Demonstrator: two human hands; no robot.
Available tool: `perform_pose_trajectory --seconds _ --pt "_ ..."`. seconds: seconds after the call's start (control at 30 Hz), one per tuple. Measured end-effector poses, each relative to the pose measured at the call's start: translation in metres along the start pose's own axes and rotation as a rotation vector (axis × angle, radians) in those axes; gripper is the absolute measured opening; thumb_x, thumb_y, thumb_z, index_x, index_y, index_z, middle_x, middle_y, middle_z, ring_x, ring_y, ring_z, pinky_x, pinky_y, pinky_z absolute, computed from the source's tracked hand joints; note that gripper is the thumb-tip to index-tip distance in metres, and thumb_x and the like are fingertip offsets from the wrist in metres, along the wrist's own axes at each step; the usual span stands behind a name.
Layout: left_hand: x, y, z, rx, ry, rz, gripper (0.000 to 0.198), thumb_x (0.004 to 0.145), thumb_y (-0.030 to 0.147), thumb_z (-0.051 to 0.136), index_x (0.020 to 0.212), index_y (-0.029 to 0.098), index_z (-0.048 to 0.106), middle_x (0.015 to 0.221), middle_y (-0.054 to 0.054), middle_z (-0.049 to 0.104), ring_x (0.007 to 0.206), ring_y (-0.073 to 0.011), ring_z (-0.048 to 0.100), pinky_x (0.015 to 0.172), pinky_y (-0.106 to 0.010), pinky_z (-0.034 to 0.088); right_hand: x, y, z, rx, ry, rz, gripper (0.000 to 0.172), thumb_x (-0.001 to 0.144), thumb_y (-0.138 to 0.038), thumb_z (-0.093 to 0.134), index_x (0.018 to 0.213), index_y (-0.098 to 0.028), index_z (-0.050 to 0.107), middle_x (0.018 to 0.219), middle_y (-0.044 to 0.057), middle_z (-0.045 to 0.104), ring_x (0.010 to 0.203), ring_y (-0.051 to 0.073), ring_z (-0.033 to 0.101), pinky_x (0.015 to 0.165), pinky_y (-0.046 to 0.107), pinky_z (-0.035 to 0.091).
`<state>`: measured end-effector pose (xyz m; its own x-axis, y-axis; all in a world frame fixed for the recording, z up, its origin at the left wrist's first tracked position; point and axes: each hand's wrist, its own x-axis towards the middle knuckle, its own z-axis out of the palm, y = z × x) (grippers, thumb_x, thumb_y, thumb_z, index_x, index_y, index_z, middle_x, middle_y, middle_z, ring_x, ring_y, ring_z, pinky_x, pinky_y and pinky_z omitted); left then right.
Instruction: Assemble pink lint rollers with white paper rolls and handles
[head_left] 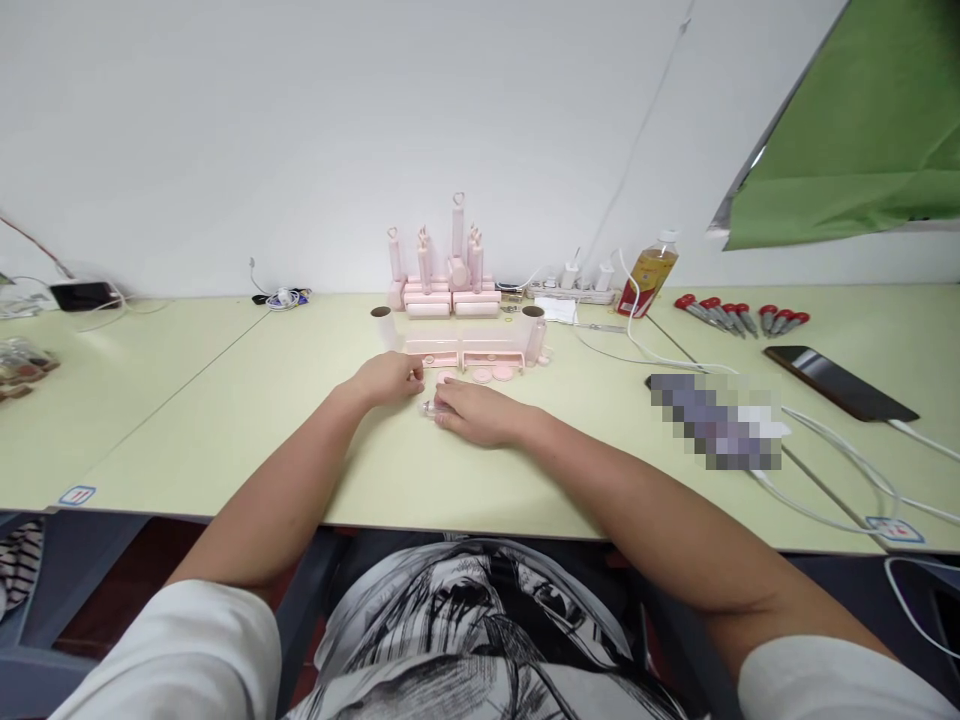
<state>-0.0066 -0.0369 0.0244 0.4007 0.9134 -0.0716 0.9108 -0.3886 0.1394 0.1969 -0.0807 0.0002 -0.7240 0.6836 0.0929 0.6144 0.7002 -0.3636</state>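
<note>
My right hand (480, 411) rests low over the table, its fingers closed on a small clear tube-like piece (427, 408) that pokes out to the left. Just left of it, my left hand (388, 378) has its fingers curled together; whatever they may hold is hidden. Beyond both hands lie long pale-pink plastic housings (493, 359) with open fronts. Several flat pink discs (502, 373) lie beside my right fingertips. A clear pinkish tube (535, 342) stands at the housings' right end.
Assembled pink pieces with upright tubes (457, 235) are stacked by the wall. A drink bottle (649, 275), red-handled screwdrivers (720, 314), a phone (840, 383) and white cables (832, 450) occupy the right side. A power strip (574, 293) lies at the back.
</note>
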Motion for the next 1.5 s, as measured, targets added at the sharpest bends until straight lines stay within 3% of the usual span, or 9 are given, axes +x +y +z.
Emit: perform_pose_trajectory --seconds 0.33,0.5,0.8,0.9,1.0,1.1,1.2,1.33,1.5 --pt "0.004 -0.004 0.004 0.006 0.042 0.048 0.018 0.079 0.029 0.050 0.074 0.020 0.066 0.080 -0.006 0.071 0.069 -0.0206 0.061 0.058 -0.030 0.034 0.009 0.014 0.005 -0.015 0.001 0.000 0.022 0.097 -0.037 0.045 0.099 -0.017 0.056 0.101 0.011 0.062 0.082 0.022 0.057 0.070 0.032 0.040" --pt "0.007 0.001 0.006 0.105 0.139 0.021 0.022 0.081 0.028 0.046 0.073 0.021 0.065 0.074 -0.006 0.069 0.065 -0.0205 0.059 0.054 -0.031 0.029 0.013 0.017 0.008 -0.019 0.011 -0.027 0.025 0.098 -0.037 0.043 0.097 -0.016 0.057 0.109 0.016 0.061 0.097 0.027 0.060 0.083 0.039 0.045" --pt "0.007 -0.005 0.006 0.062 0.093 -0.046 0.021 0.079 0.034 0.051 0.078 0.021 0.069 0.081 -0.006 0.072 0.072 -0.0208 0.062 0.056 -0.029 0.033 0.010 0.012 0.004 0.005 0.058 -0.087 0.019 0.098 -0.031 0.045 0.093 -0.016 0.055 0.108 0.016 0.061 0.124 0.033 0.048 0.096 0.045 0.041" --pt "0.003 -0.006 0.002 0.014 0.132 -0.019 0.025 0.082 0.035 0.048 0.071 0.021 0.065 0.071 -0.005 0.067 0.065 -0.0199 0.058 0.056 -0.030 0.032 0.004 0.006 0.000 0.010 0.089 -0.085 0.017 0.097 -0.030 0.046 0.095 -0.016 0.055 0.103 0.014 0.061 0.112 0.029 0.052 0.089 0.041 0.042" --pt "-0.004 -0.001 -0.003 -0.186 0.204 0.054 0.035 0.090 0.041 0.043 0.068 0.019 0.060 0.066 -0.003 0.061 0.061 -0.0168 0.053 0.057 -0.029 0.035 -0.001 0.000 -0.005 0.014 0.139 -0.023 0.017 0.096 -0.031 0.048 0.097 -0.016 0.056 0.101 0.012 0.061 0.098 0.025 0.054 0.081 0.035 0.041" --pt "-0.011 0.009 -0.007 -0.494 0.102 0.238 0.040 0.092 0.051 0.044 0.077 0.018 0.061 0.073 -0.002 0.062 0.067 -0.0144 0.054 0.063 -0.027 0.041 -0.004 -0.003 -0.009 0.022 0.187 0.065 0.020 0.097 -0.033 0.048 0.099 -0.016 0.058 0.096 0.011 0.064 0.089 0.022 0.055 0.073 0.031 0.037" --pt "-0.014 0.015 -0.008 -0.674 -0.026 0.368 0.038 0.086 0.054 0.058 0.095 0.018 0.062 0.082 -0.002 0.063 0.071 -0.0128 0.055 0.064 -0.025 0.044 -0.008 -0.001 -0.011 0.097 0.242 0.136 0.025 0.095 -0.040 0.050 0.100 -0.017 0.060 0.086 0.006 0.065 0.076 0.018 0.054 0.065 0.028 0.032" --pt "-0.011 0.001 -0.008 -0.761 0.006 0.296 0.038 0.084 0.053 0.063 0.096 0.016 0.061 0.073 -0.001 0.058 0.061 -0.0100 0.049 0.057 -0.023 0.042 -0.015 0.010 -0.014 0.251 0.300 0.224 0.028 0.087 -0.041 0.060 0.104 -0.019 0.061 0.078 0.000 0.062 0.070 0.015 0.052 0.063 0.026 0.032" --pt "-0.014 -0.012 -0.016 -0.562 0.054 0.211 0.042 0.087 0.057 0.054 0.083 0.016 0.062 0.075 -0.003 0.062 0.065 -0.0133 0.054 0.060 -0.026 0.041 -0.016 0.021 -0.014 0.306 0.312 0.249 0.032 0.088 -0.045 0.053 0.072 -0.018 0.058 0.069 -0.002 0.054 0.066 0.014 0.046 0.060 0.026 0.029"
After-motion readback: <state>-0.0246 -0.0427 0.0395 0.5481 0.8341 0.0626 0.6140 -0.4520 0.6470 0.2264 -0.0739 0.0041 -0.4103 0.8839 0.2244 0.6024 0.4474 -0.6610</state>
